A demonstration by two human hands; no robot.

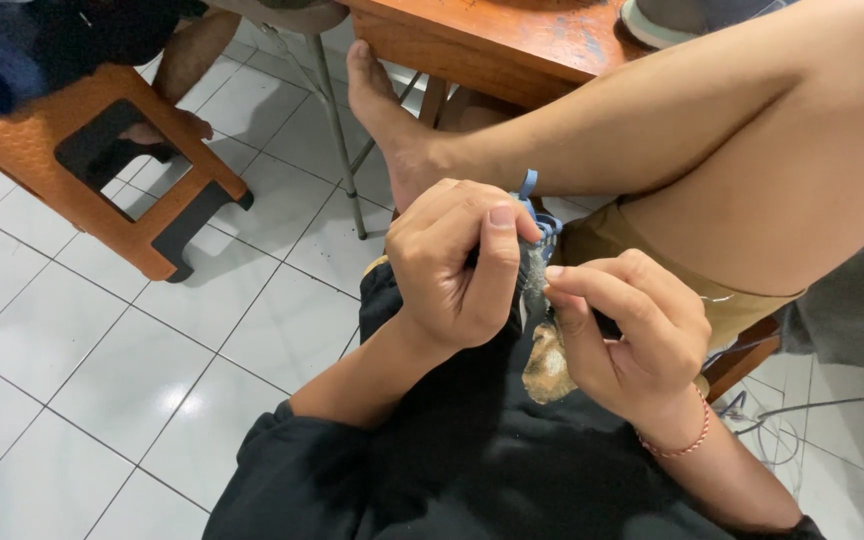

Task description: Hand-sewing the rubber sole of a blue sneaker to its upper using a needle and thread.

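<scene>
Left hand curled tight, thumb pressed down on a blue plastic piece poking out above the knuckles. Right hand just beside, fingertips pinched together on a thin, glinting strand between both hands. Black garment beneath the wrists. Orange stool far off to the left hand's side.
</scene>
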